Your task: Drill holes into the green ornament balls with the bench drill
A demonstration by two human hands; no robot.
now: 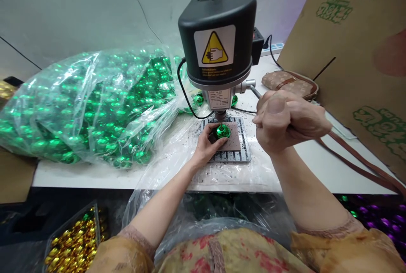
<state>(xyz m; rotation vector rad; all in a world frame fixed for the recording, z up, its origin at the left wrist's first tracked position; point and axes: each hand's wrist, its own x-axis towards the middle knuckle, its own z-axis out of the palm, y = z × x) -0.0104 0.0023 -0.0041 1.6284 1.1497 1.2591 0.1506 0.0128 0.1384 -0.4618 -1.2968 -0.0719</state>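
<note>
A shiny green faceted ball [223, 132] rests on a brown pad [235, 140] on the grey slotted base plate [245, 146]. My left hand [208, 142] grips the ball between thumb and fingers. Over them stands a black bench drill press [218, 45], its bit [221, 124] at the top of the ball; I cannot tell how deep it reaches. My right hand [282, 121], raised on the right, is closed around the drill press lever [254, 91], whose far end the fingers hide.
A clear bag of green balls [91, 108] fills the table's left. At the right are a brown purse [288, 83], its strap [358, 167] and a large cardboard box [355, 53]. Dark shavings dot the white table [171, 171]. Below sits a bin of gold balls [74, 239]; purple balls [380, 222] lie lower right.
</note>
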